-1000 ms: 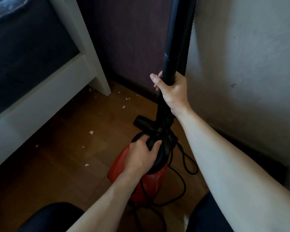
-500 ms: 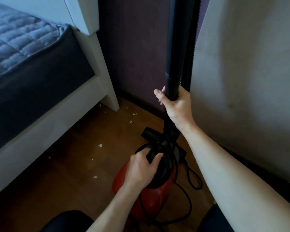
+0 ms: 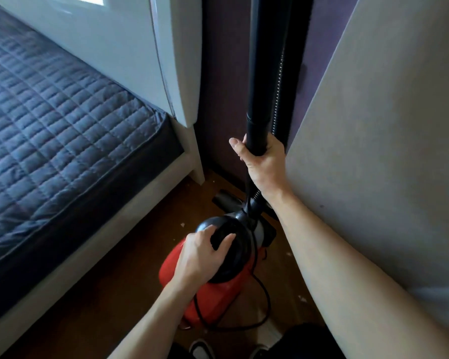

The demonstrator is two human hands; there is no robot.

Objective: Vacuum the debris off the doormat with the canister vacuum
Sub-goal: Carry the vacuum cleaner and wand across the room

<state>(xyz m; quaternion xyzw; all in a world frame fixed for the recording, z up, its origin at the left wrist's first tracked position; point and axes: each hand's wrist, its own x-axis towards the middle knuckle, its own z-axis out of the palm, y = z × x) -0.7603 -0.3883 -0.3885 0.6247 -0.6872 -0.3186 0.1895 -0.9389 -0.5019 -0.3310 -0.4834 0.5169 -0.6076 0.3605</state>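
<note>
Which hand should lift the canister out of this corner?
Left, probably. The left hand grips the top of the red canister, while the right hand is higher up, holding the black wand upright.

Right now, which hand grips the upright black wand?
The right hand, curled round the wand; the left hand holds the handle atop the red canister.

Dim interior, daylight entering from the upper left and brightening the white bed frame (image 3: 130, 47); floor (image 3: 109, 294) in deep shadow. Wide-angle distortion bows straight edges; detail soft throughout.
</note>
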